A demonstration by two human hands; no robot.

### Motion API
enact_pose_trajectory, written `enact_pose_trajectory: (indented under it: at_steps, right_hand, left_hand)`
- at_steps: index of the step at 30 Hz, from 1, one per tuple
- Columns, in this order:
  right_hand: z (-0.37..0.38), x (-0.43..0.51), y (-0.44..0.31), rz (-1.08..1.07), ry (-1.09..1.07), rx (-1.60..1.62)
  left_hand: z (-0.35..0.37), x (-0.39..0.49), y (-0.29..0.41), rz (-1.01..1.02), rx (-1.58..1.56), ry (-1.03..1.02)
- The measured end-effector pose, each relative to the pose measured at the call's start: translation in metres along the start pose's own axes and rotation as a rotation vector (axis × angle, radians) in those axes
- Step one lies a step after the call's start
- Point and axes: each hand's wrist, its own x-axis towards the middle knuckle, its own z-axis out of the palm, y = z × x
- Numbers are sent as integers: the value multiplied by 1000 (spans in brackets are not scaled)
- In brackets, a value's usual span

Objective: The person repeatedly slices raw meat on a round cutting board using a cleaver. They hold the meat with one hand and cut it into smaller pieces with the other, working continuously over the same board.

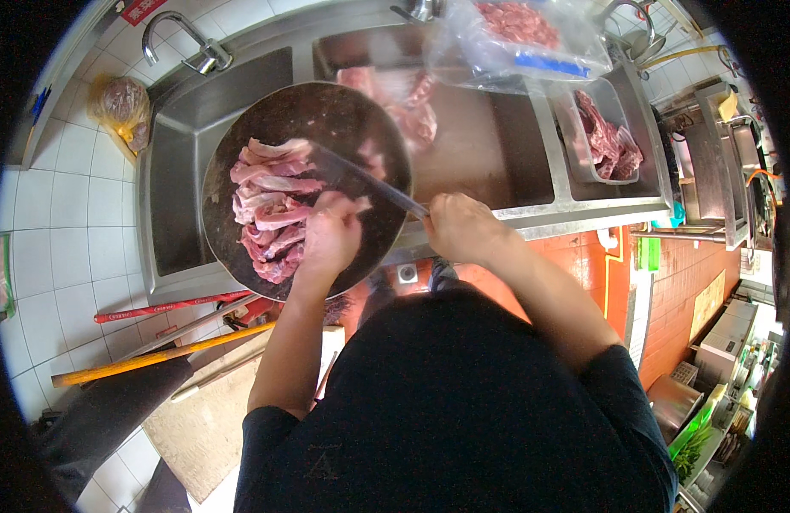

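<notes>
A round, dark chopping board (331, 106) lies over the left part of the steel sink. Strips of raw meat (273, 186) are heaped along its left side. My left hand (334, 234), a little blurred, is closed at the right edge of this heap, with a pale bit of meat showing past the thumb; some fingers are hidden. My right hand (465, 227) grips the handle of a knife (375, 179) near the board's right rim. The blurred blade slants up and left over the board, its far end near the top of the heap.
Larger raw meat pieces (420, 122) lie in the middle basin. Behind it is a clear plastic bag (459, 58) with minced or chopped meat; a plastic tub (566, 128) at right holds bony meat. A faucet (209, 54) stands behind. Poles, including a yellow one (170, 354), lean at left.
</notes>
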Motion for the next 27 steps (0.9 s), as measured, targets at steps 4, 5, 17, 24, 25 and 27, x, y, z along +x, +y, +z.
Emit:
enact_pose_trajectory:
  at_steps: [4,5,17,24,25,27]
  right_hand:
    - [-7,2,-8,29,31,71]
    - [-11,1,-11,66,22,105]
    - [-12,-34,34,218,216,286]
    - [6,-60,66,285,252,388]
    - [8,-63,70,300,235,397]
    - [13,-65,77,309,244,403]
  left_hand:
    - [-18,1,-4,-178,-194,121]
    - [-18,5,-7,-236,-208,96]
    - [15,90,17,-304,-48,-223]
    - [43,98,42,-210,422,-334]
    - [46,98,35,-174,450,-345]
    - [52,94,20,-96,461,-325]
